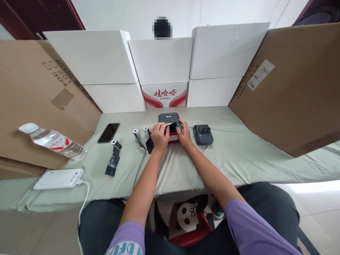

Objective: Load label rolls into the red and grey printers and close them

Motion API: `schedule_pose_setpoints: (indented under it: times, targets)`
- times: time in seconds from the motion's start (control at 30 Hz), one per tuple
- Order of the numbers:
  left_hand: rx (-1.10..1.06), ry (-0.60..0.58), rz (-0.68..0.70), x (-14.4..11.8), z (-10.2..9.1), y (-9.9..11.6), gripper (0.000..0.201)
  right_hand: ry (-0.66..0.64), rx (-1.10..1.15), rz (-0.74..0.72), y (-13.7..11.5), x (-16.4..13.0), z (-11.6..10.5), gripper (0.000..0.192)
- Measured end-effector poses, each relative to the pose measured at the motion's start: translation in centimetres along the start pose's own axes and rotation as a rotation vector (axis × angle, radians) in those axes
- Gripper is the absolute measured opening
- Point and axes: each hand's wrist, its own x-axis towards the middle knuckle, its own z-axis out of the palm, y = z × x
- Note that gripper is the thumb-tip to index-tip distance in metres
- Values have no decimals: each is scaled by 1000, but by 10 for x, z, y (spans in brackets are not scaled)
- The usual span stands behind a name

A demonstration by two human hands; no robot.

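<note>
A small red and black label printer (169, 117) lies on the cloth in front of me. My left hand (159, 136) is closed over its left side, with the fingertips at a dark piece (173, 125) near the middle; whether that is a flap or a strip cannot be made out. Against the right side, my right hand (184, 132) grips the body, its thumb on the front. Left of the printer stand two small label rolls (136, 133), (146, 130) with dark tails. Farther left lies another roll (116, 144) with a dark strip unwound toward me.
A dark grey portable printer (203, 135) sits to the right. At left are a phone (108, 132), a water bottle (54, 141) and a white power bank (58, 179) with a cable. White boxes (164, 60) and cardboard (294, 85) wall in the back and sides.
</note>
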Motion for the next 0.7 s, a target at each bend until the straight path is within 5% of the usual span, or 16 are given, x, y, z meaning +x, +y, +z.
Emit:
schedule_pose_setpoints:
  times: [0.7]
  targets:
    - [-14, -18, 52, -3, -17, 4, 34, -14, 19, 55, 6, 0, 1, 56]
